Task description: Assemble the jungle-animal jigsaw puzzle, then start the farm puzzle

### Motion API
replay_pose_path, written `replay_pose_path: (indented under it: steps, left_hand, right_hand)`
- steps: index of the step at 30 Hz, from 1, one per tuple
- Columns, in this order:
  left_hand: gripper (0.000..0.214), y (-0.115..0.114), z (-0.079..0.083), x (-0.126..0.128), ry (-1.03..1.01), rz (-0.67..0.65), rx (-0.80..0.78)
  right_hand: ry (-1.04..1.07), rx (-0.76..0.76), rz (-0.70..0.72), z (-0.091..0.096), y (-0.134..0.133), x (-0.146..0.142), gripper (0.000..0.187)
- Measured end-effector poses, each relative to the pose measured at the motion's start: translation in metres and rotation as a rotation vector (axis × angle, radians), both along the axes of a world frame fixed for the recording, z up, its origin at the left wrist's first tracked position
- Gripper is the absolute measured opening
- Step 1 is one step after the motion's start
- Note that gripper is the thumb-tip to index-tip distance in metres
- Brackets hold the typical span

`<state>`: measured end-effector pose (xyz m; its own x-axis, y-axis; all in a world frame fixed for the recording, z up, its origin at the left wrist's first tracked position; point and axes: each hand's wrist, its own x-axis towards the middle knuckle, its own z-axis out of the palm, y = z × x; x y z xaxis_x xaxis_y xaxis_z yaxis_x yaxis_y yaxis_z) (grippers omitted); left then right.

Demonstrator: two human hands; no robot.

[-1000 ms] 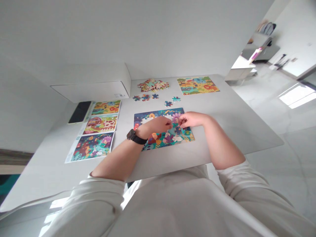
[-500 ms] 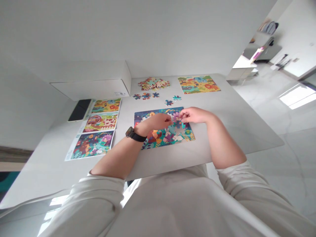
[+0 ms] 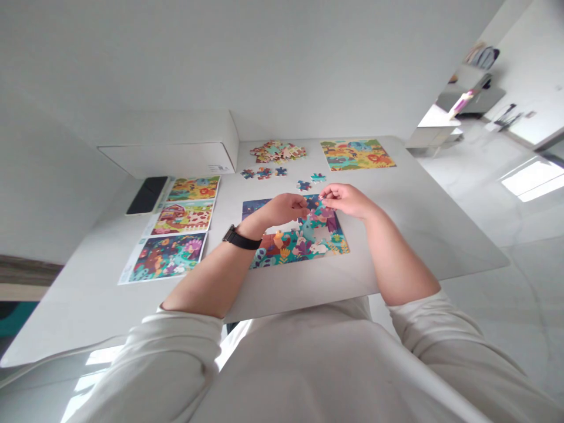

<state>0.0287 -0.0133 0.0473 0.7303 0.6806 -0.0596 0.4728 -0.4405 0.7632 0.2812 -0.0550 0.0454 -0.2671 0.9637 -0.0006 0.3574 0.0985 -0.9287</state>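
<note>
A colourful, partly assembled jigsaw puzzle (image 3: 304, 242) lies on the white table (image 3: 409, 223) in front of me. Over its far edge my left hand (image 3: 286, 208) and my right hand (image 3: 343, 198) meet, fingers curled. Between their fingertips they pinch a dark blue puzzle piece (image 3: 314, 202). A dark watch (image 3: 240, 238) sits on my left wrist. Two loose pieces (image 3: 309, 181) lie just beyond my hands.
A white box (image 3: 171, 154) stands at the back left, a black phone (image 3: 147, 195) beside it. Picture sheets (image 3: 178, 229) lie on the left. A heap of loose pieces (image 3: 277, 151) and a finished yellow puzzle (image 3: 356, 154) lie at the far edge.
Both hands have risen from the middle of the puzzle toward its far edge. A dark blue piece now shows between the fingertips.
</note>
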Motion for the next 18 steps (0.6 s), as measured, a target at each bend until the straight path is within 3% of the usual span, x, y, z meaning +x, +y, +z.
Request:
replay_pose_path:
  steps: [11, 18]
  left_hand:
    - [0.033, 0.005, 0.01, -0.013, -0.001, -0.032, -0.092]
    - [0.028, 0.013, 0.014, -0.022, 0.02, -0.009, -0.026]
  right_hand:
    - [-0.022, -0.019, 0.054, -0.006, 0.002, -0.008, 0.03]
    - [-0.026, -0.076, 0.087, -0.018, 0.0, -0.029, 0.036]
